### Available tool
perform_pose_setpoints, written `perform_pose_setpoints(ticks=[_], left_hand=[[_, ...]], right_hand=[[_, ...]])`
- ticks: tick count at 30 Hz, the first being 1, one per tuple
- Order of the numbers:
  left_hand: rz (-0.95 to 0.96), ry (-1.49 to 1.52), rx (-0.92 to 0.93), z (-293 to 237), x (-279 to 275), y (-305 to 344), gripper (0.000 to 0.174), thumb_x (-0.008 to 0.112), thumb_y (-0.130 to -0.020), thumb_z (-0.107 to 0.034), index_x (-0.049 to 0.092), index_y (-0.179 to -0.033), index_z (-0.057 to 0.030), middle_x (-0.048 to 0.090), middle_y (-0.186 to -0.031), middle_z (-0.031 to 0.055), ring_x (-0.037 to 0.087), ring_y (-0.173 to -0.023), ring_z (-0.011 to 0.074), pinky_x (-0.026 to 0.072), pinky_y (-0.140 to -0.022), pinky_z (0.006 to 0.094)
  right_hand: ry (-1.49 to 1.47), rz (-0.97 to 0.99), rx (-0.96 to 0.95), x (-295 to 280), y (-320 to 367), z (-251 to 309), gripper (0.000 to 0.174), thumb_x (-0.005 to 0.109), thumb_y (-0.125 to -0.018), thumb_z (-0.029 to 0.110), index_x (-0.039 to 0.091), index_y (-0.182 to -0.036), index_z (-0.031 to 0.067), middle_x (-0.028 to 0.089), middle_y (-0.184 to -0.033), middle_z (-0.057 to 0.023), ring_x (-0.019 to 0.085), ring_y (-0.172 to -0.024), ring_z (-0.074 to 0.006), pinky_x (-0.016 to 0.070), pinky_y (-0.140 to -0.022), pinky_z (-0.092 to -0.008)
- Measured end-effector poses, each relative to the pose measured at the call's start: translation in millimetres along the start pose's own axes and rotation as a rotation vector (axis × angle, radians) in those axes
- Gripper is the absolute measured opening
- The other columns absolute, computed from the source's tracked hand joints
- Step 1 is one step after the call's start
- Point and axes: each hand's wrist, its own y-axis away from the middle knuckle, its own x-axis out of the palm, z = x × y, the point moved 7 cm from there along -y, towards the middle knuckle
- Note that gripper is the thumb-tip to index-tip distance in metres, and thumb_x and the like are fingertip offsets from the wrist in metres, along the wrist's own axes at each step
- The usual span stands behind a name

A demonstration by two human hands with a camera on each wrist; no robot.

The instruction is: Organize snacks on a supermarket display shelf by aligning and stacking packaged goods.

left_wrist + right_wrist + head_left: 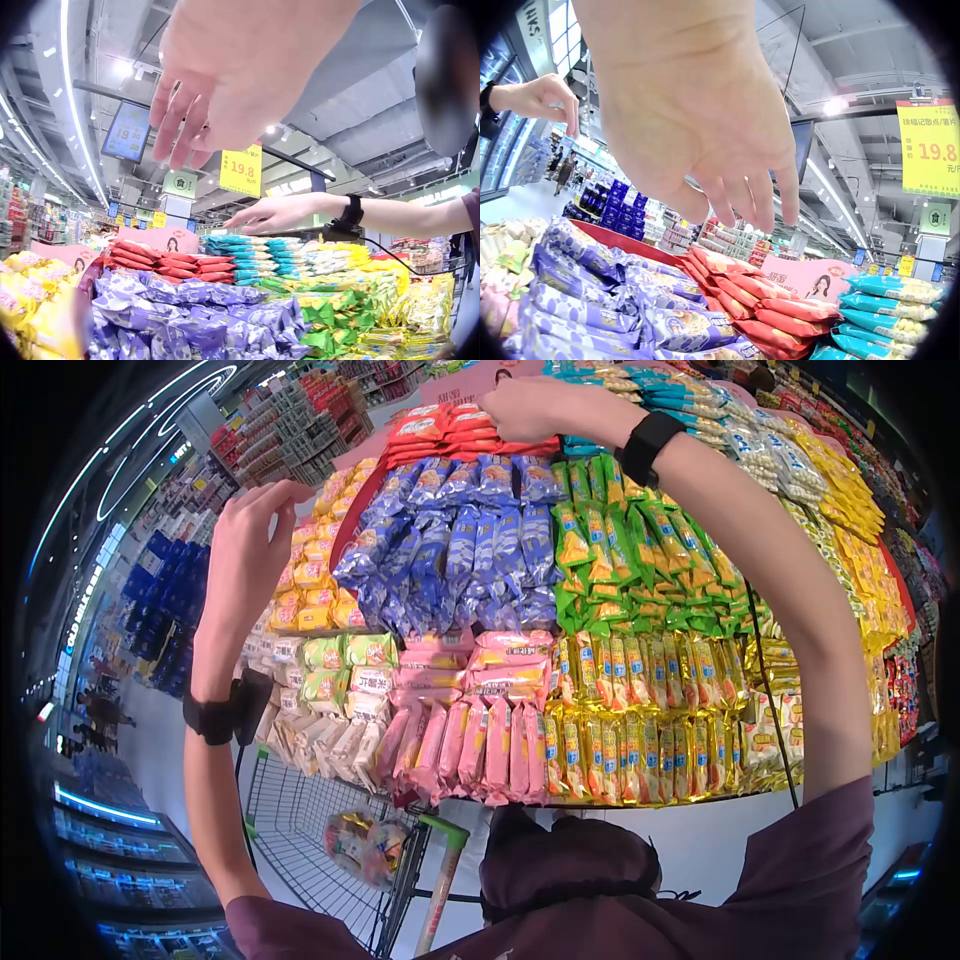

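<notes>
Over the red snack packets (440, 428) at the back of a heaped display, my right hand (530, 410) reaches forward holding nothing. In the right wrist view its loosely extended fingers (761, 202) hang above those red packets and the purple packets (607, 300). My left hand (255, 530) is raised beside the yellow packets (318, 560) on the left, also without anything in it. Its fingers (176, 124) point down, slightly bent, in the left wrist view. Purple packets fill the middle, with green packets (630, 550) to their right.
Pink packets (480, 745) and gold packets (640, 750) line the front edge. Teal packets (885, 307) lie right of the red ones. A wire shopping cart (300, 840) with a bagged item stands at lower left. A yellow price sign (241, 169) hangs overhead.
</notes>
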Motion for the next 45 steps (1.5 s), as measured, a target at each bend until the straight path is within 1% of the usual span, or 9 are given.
perform_pose_setpoints(ticks=[2,5,11,16,18,27,34,42,45], left_hand=[[0.018,-0.065,-0.025,-21,-23,30,0.016,0.058,-0.092,-0.003,0.068,-0.105,-0.0025,0.068,-0.094,0.0134,0.064,-0.089,0.0295,0.0480,-0.084,0.0371],[0.082,-0.077,-0.059,-45,-45,77,0.016,0.061,-0.091,-0.002,0.068,-0.105,-0.0007,0.069,-0.094,0.0135,0.064,-0.087,0.0276,0.0489,-0.082,0.0359],[0.550,0.208,-0.298,-59,-35,199,0.018,0.066,-0.091,-0.010,0.069,-0.103,0.0036,0.071,-0.094,0.0186,0.068,-0.084,0.0298,0.0520,-0.078,0.0352],[0.933,0.558,-0.536,-7,22,363,0.023,0.063,-0.095,-0.019,0.070,-0.102,0.0020,0.070,-0.081,0.0197,0.067,-0.071,0.0349,0.0514,-0.069,0.0400],[1.034,0.559,-0.569,9,45,421,0.026,0.060,-0.097,-0.020,0.069,-0.107,0.0027,0.071,-0.088,0.0172,0.070,-0.081,0.0285,0.0529,-0.073,0.0355],[1.027,0.626,-0.687,58,190,676,0.020,0.061,-0.085,-0.010,0.072,-0.098,0.0000,0.073,-0.090,0.0147,0.070,-0.082,0.0264,0.0542,-0.075,0.0350],[1.017,0.688,-1.002,42,254,814,0.023,0.058,-0.081,-0.011,0.074,-0.095,-0.0023,0.071,-0.098,0.0210,0.069,-0.094,0.0326,0.0525,-0.085,0.0415],[1.151,0.442,-0.908,25,308,868,0.027,0.062,-0.088,-0.025,0.073,-0.097,-0.0020,0.066,-0.101,0.0261,0.065,-0.100,0.0369,0.0502,-0.087,0.0458],[0.917,0.235,-0.976,13,317,882,0.027,0.065,-0.086,-0.028,0.073,-0.098,-0.0046,0.063,-0.116,0.0224,0.062,-0.107,0.0374,0.0489,-0.093,0.0444]], right_hand=[[0.068,-0.054,-0.117,-20,25,16,0.015,0.057,-0.088,0.014,0.064,-0.089,0.0005,0.069,-0.086,-0.0171,0.068,-0.076,-0.0338,0.0543,-0.066,-0.0448],[0.010,-0.249,-0.334,-38,75,53,0.017,0.056,-0.080,0.010,0.067,-0.087,-0.0009,0.070,-0.094,-0.0199,0.070,-0.085,-0.0355,0.0543,-0.069,-0.0479],[-0.018,-0.385,-0.591,-46,178,133,0.032,0.054,-0.093,0.010,0.057,-0.122,-0.0020,0.061,-0.126,-0.0207,0.058,-0.117,-0.0340,0.0472,-0.097,-0.0444],[-0.344,0.199,-0.651,-30,264,240,0.044,0.061,-0.087,0.008,0.057,-0.129,-0.0003,0.054,-0.140,-0.0165,0.051,-0.130,-0.0296,0.0396,-0.109,-0.0415],[-0.660,0.057,-0.752,-4,294,284,0.040,0.059,-0.082,0.011,0.060,-0.119,-0.0065,0.063,-0.125,-0.0172,0.058,-0.118,-0.0275,0.0425,-0.104,-0.0379],[-1.028,0.188,-0.797,169,321,476,0.020,0.060,-0.092,0.017,0.065,-0.104,0.0013,0.066,-0.103,-0.0119,0.060,-0.102,-0.0279,0.0436,-0.097,-0.0374],[-0.959,0.339,-0.662,184,326,478,0.019,0.061,-0.095,0.022,0.069,-0.091,0.0059,0.064,-0.087,-0.0059,0.059,-0.090,-0.0235,0.0428,-0.089,-0.0362],[-0.944,0.534,-0.558,185,325,471,0.012,0.065,-0.091,0.017,0.070,-0.092,0.0058,0.067,-0.090,-0.0061,0.060,-0.085,-0.0244,0.0432,-0.087,-0.0364],[-0.964,0.632,-0.466,183,310,484,0.011,0.066,-0.090,0.015,0.069,-0.093,0.0054,0.067,-0.091,-0.0076,0.062,-0.082,-0.0268,0.0459,-0.084,-0.0375]])
